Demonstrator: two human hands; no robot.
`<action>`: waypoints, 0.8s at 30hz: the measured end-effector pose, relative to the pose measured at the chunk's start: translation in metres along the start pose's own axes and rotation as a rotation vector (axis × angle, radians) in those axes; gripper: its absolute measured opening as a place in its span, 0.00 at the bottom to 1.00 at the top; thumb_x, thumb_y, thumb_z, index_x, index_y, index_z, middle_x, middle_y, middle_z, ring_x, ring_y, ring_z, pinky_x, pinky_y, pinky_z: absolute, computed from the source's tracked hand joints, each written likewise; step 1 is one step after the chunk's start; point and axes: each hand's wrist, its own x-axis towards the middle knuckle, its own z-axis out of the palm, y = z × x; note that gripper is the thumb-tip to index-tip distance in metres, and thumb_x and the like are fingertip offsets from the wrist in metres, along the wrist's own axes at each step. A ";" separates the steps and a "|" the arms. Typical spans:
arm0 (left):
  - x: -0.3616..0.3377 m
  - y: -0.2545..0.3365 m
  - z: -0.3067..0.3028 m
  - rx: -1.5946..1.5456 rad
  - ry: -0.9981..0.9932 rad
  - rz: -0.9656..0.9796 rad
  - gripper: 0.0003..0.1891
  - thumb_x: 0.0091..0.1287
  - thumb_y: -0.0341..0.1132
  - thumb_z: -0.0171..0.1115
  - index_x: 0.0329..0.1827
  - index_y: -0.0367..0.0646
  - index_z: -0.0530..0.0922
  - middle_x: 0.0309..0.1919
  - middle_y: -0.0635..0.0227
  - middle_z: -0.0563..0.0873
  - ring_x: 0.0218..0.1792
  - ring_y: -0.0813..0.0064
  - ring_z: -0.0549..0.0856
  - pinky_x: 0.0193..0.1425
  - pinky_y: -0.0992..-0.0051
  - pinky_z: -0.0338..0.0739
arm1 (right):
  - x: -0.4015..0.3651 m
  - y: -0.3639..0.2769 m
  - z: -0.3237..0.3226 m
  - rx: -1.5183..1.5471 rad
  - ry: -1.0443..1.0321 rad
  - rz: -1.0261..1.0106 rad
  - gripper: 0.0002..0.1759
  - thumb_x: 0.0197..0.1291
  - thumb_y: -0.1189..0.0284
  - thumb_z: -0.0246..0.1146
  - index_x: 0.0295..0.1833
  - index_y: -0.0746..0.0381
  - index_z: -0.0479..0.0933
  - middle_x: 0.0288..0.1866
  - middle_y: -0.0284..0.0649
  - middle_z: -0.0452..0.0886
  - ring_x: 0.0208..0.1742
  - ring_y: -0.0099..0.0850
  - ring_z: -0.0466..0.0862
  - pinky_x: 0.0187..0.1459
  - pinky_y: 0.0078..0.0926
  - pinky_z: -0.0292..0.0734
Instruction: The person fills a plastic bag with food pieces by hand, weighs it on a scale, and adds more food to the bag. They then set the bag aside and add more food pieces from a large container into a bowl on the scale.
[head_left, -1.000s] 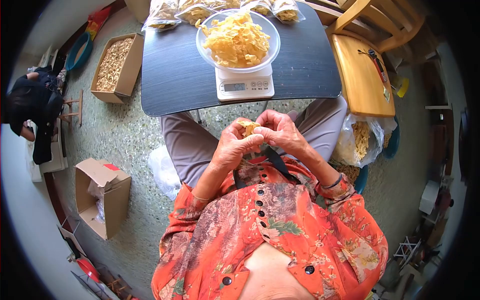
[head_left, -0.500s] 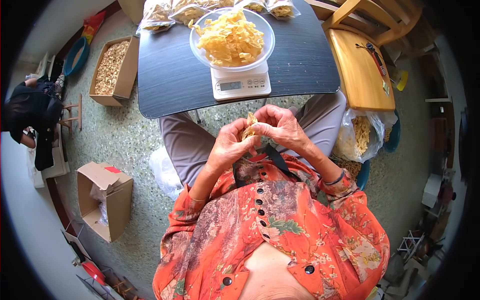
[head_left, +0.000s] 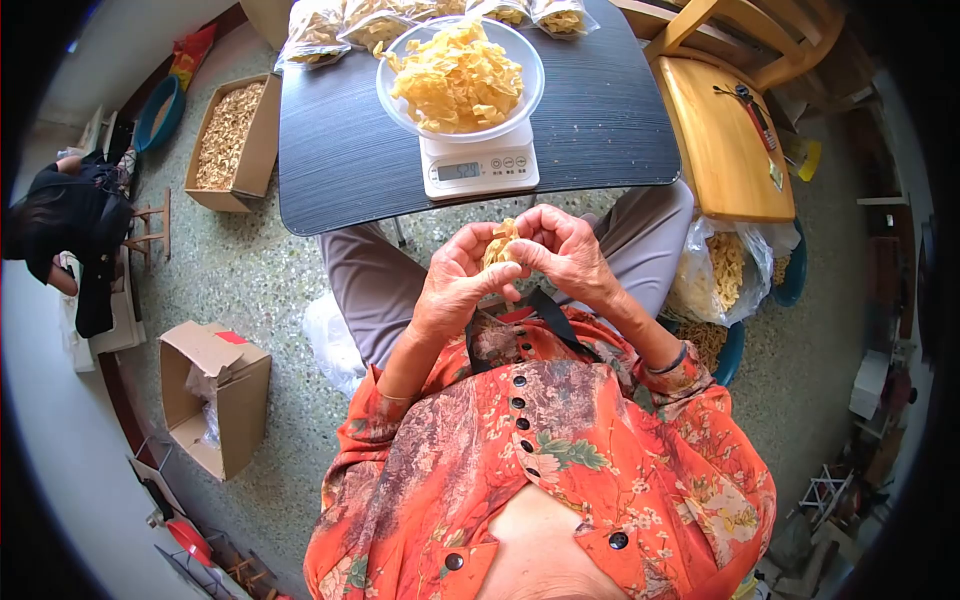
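My left hand (head_left: 458, 283) and my right hand (head_left: 570, 260) meet in front of my lap, just short of the table edge. Between their fingertips is a crinkled, dried yellow piece (head_left: 500, 245), gripped from both sides and partly hidden by the fingers. Beyond my hands stands a white digital scale (head_left: 480, 178), its display lit. On it rests a clear plastic bowl (head_left: 388, 103) heaped with similar dried yellow pieces (head_left: 458, 75).
The dark table (head_left: 600, 130) carries several filled plastic bags (head_left: 375, 22) at its far edge. A wooden chair (head_left: 715, 150) with tools stands right, above an open bag (head_left: 725, 275). Cardboard boxes (head_left: 240, 150) sit left. Another person (head_left: 75, 215) is at far left.
Both hands stay together, with the fingers shifting slightly around the dried yellow piece. The view has moved a little; the bowl and scale stay in place.
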 end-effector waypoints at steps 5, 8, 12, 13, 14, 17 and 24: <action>0.001 -0.007 0.001 -0.063 0.125 -0.005 0.14 0.65 0.25 0.67 0.51 0.36 0.73 0.41 0.62 0.85 0.39 0.71 0.88 0.36 0.77 0.85 | -0.001 -0.001 0.003 0.131 0.064 -0.060 0.10 0.66 0.72 0.66 0.48 0.66 0.76 0.35 0.31 0.82 0.34 0.15 0.81 0.36 0.14 0.79; 0.000 -0.009 0.005 -0.135 0.143 0.031 0.12 0.65 0.25 0.67 0.48 0.38 0.73 0.39 0.63 0.85 0.37 0.71 0.88 0.33 0.77 0.83 | -0.003 -0.005 0.003 0.211 0.112 -0.057 0.10 0.67 0.73 0.64 0.49 0.65 0.75 0.36 0.32 0.82 0.33 0.14 0.79 0.34 0.13 0.77; 0.000 -0.006 0.010 -0.206 0.121 0.056 0.13 0.66 0.26 0.67 0.48 0.40 0.73 0.38 0.64 0.84 0.36 0.73 0.87 0.28 0.80 0.80 | 0.000 -0.015 0.013 0.389 0.154 -0.135 0.09 0.70 0.71 0.61 0.49 0.65 0.72 0.39 0.35 0.82 0.29 0.14 0.75 0.31 0.11 0.74; -0.001 -0.006 0.011 -0.227 0.117 0.057 0.13 0.66 0.26 0.67 0.49 0.40 0.72 0.38 0.63 0.84 0.36 0.74 0.87 0.27 0.81 0.79 | 0.002 -0.015 0.015 0.386 0.149 -0.130 0.09 0.70 0.71 0.61 0.49 0.65 0.72 0.39 0.35 0.82 0.29 0.14 0.75 0.31 0.11 0.74; -0.003 -0.005 0.012 -0.233 0.124 0.057 0.13 0.66 0.26 0.67 0.49 0.40 0.72 0.38 0.63 0.84 0.36 0.74 0.87 0.27 0.81 0.79 | 0.003 -0.014 0.017 0.413 0.168 -0.142 0.10 0.70 0.71 0.61 0.49 0.65 0.72 0.40 0.36 0.82 0.28 0.14 0.74 0.31 0.11 0.74; 0.000 0.002 0.015 -0.181 0.126 0.073 0.13 0.67 0.27 0.66 0.50 0.40 0.72 0.36 0.65 0.84 0.32 0.78 0.85 0.25 0.83 0.77 | 0.008 -0.014 0.018 0.426 0.177 -0.166 0.10 0.71 0.70 0.60 0.49 0.64 0.71 0.38 0.35 0.81 0.28 0.14 0.74 0.30 0.11 0.73; -0.005 0.004 0.016 -0.004 0.078 -0.011 0.13 0.67 0.29 0.67 0.51 0.38 0.76 0.36 0.69 0.85 0.26 0.86 0.79 0.23 0.86 0.69 | 0.009 -0.019 0.020 0.218 0.250 -0.228 0.09 0.72 0.70 0.60 0.49 0.63 0.71 0.35 0.32 0.78 0.27 0.12 0.72 0.27 0.10 0.68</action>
